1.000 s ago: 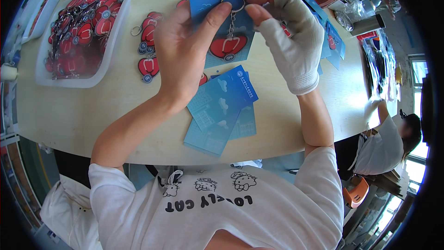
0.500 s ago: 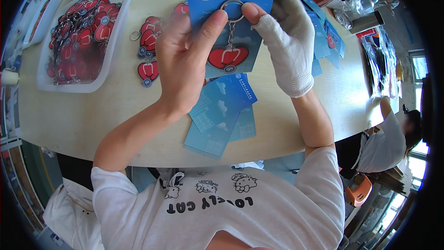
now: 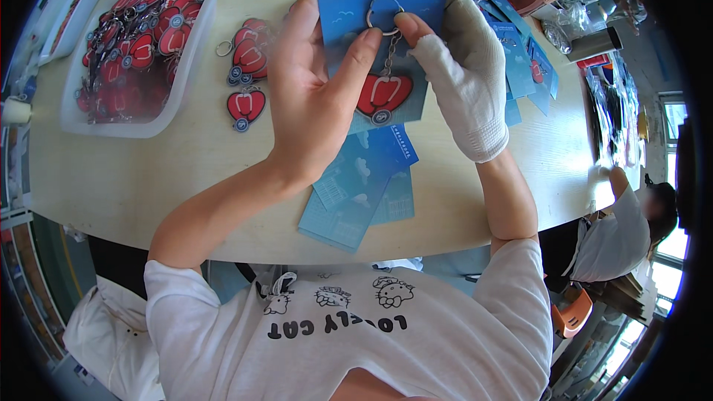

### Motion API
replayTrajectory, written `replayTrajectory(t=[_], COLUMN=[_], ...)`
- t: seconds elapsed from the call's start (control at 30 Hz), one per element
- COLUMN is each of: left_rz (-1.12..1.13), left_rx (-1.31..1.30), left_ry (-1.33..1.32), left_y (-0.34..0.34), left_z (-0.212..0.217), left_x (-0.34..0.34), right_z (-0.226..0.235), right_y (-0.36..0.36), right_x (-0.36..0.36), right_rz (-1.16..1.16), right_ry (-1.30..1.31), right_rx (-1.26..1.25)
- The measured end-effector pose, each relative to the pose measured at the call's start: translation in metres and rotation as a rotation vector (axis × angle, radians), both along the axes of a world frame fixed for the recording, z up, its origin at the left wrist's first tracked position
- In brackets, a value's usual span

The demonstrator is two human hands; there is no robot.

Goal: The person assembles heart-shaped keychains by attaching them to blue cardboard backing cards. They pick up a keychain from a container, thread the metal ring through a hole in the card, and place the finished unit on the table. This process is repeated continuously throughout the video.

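Note:
Between both hands, above the table, is a blue printed card (image 3: 338, 18) with a red heart-shaped keychain (image 3: 384, 96) hanging on its front by a short chain. The metal split ring (image 3: 375, 28) lies against the upper part of the card; whether it passes through the card I cannot tell. My bare left hand (image 3: 316, 89) grips the card's left side, its thumb on the ring's lower left. From the right, my right hand (image 3: 468, 78), in a white glove with the thumb tip uncovered, holds the card's edge and presses the ring's right side. Fingers behind the card are hidden.
Loose blue cards (image 3: 349, 200) lie overlapped on the table below my hands. Several red heart keychains (image 3: 246, 106) rest left of them, beside a white plastic tub (image 3: 197, 67) of more. Cards (image 3: 523, 59) spread at right; another person (image 3: 616, 230) sits beyond.
Both hands, card and keychain have shifted slightly right. The heart has swung right, and my left thumb has slid from the ring's upper left to its lower left.

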State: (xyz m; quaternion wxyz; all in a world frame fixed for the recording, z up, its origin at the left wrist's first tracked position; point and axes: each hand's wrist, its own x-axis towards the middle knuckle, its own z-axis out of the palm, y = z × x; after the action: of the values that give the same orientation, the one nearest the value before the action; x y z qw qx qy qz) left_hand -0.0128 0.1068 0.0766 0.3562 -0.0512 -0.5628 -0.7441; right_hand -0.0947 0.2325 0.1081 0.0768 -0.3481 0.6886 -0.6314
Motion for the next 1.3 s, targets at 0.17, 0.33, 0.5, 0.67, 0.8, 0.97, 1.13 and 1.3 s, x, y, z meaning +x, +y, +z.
replayTrajectory(t=[0.17, 0.33, 0.5, 0.67, 0.8, 0.97, 1.13, 1.3], left_rz=[-0.013, -0.139, -0.359, -0.250, -0.339, -0.320, -0.290, -0.240], left_rx=[0.027, 0.224, 0.378, 0.343, 0.467, 0.366, 0.209, 0.251], left_ry=[0.022, -0.120, -0.189, -0.187, -0.209, -0.241, -0.109, -0.077], left_y=[0.001, -0.002, -0.005, -0.001, -0.003, -0.006, -0.007, -0.005], left_z=[0.000, 0.013, 0.023, 0.016, 0.017, 0.013, 0.018, 0.011], left_x=[0.003, 0.008, 0.011, 0.011, 0.013, 0.014, 0.006, 0.002], right_z=[0.003, -0.001, 0.000, 0.003, 0.001, 0.014, 0.002, 0.009], right_y=[0.002, 0.007, 0.008, 0.003, 0.005, 0.002, 0.003, -0.002], right_x=[-0.002, -0.004, -0.008, -0.003, -0.003, 0.009, -0.004, -0.002], right_rz=[0.015, 0.005, 0.038, 0.017, 0.028, 0.121, 0.030, 0.072], right_ry=[0.016, 0.060, 0.015, 0.017, 0.024, -0.063, -0.011, -0.066], right_rx=[0.046, 0.015, -0.124, -0.097, -0.111, -0.126, -0.189, -0.086])
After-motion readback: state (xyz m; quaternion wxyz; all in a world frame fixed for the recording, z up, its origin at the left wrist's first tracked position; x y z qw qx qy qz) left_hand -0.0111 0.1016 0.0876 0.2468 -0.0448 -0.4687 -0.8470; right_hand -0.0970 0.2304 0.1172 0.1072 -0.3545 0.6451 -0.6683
